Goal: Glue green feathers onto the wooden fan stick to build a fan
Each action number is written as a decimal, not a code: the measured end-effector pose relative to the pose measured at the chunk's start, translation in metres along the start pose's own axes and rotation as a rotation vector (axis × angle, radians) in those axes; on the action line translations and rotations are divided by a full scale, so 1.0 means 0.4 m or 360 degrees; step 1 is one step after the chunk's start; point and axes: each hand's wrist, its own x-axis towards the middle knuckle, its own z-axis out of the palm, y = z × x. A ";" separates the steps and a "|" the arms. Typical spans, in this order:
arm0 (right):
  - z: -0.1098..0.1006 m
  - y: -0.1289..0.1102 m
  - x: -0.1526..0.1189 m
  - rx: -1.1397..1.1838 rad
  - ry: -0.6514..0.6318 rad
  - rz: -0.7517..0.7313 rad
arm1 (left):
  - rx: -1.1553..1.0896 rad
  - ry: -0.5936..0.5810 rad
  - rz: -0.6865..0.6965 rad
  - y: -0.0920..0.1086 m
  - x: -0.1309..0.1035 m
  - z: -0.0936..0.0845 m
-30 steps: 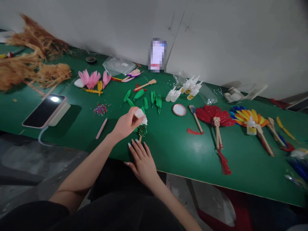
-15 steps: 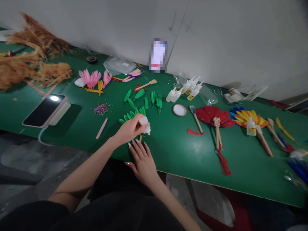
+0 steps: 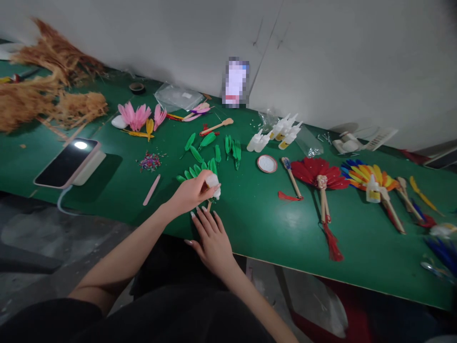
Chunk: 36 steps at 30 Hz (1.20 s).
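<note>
My left hand is closed around a small white glue bottle, tipped nozzle-down over the base of a green feather fan. The fan's feathers spread out behind that hand, which hides their middle. A short piece of its wooden handle shows below the bottle. Fingers stretched out, my right hand lies flat near the table edge, its fingertips by the handle. Whether they touch it I cannot tell. Loose green feathers lie just beyond the fan.
Several glue bottles stand at the back, near a round dish of white paste. A red feather fan lies to the right. Leftward are a pink stick, colourful bits, a phone and dry brown fibres.
The glue bottle in my left hand has shifted very slightly left and tilted a little. My right hand stays in place.
</note>
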 end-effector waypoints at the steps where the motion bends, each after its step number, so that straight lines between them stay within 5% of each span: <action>1: -0.001 0.000 0.000 0.0009 0.0003 0.0002 | -0.0039 -0.0004 0.0003 -0.001 -0.001 0.001; 8: -0.008 -0.003 0.003 0.0009 -0.0013 0.0007 | -0.0007 0.0335 -0.0107 -0.010 0.014 -0.012; 20: -0.001 -0.002 0.000 0.0033 0.0032 0.0011 | -0.0125 0.0024 0.0016 0.010 0.008 0.002; 27: -0.006 -0.003 0.003 0.0075 0.0005 0.0028 | -0.0220 0.0248 -0.0020 0.004 0.014 0.005; 36: -0.005 -0.003 0.002 0.0056 -0.0004 0.0026 | -0.0092 0.0163 -0.0049 -0.003 0.014 0.008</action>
